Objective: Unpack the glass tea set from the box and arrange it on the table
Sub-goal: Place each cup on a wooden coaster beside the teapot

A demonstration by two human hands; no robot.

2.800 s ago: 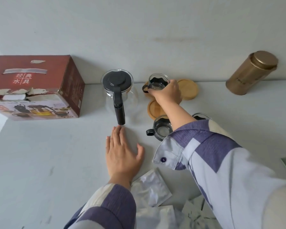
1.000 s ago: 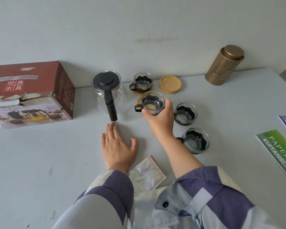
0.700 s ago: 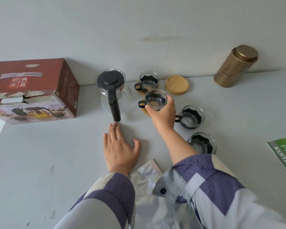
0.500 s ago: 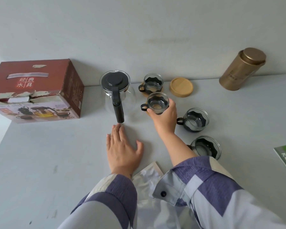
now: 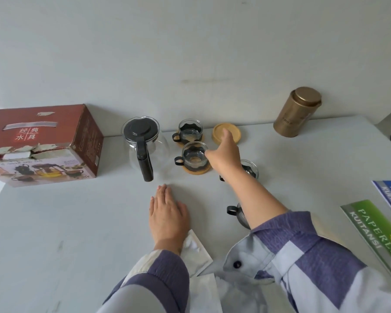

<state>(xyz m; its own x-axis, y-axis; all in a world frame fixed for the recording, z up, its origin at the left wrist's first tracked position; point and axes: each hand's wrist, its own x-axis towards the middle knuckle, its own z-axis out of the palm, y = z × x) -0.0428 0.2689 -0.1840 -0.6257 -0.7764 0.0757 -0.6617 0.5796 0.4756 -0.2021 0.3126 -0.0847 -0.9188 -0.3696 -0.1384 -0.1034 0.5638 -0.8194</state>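
Observation:
A glass teapot (image 5: 145, 143) with a black lid and handle stands right of the red box (image 5: 43, 143). One glass cup (image 5: 190, 131) sits on a wooden coaster at the back. A second cup (image 5: 193, 157) stands on its own coaster (image 5: 198, 171) in front of it. My right hand (image 5: 224, 154) hovers just right of this cup, fingers spread and holding nothing, reaching toward a bare wooden coaster (image 5: 227, 133). My forearm partly hides two more cups (image 5: 250, 169) (image 5: 238, 214). My left hand (image 5: 167, 213) lies flat on the table.
A gold tin (image 5: 297, 111) stands at the back right by the wall. Green and blue booklets (image 5: 379, 229) lie at the right edge. Silver foil packets (image 5: 196, 249) lie near my sleeves at the front. The white table (image 5: 54, 233) ends at the left.
My right hand set the cup down on the front wooden coaster, let go of it and moved right and back toward the bare coaster. My left hand stayed flat.

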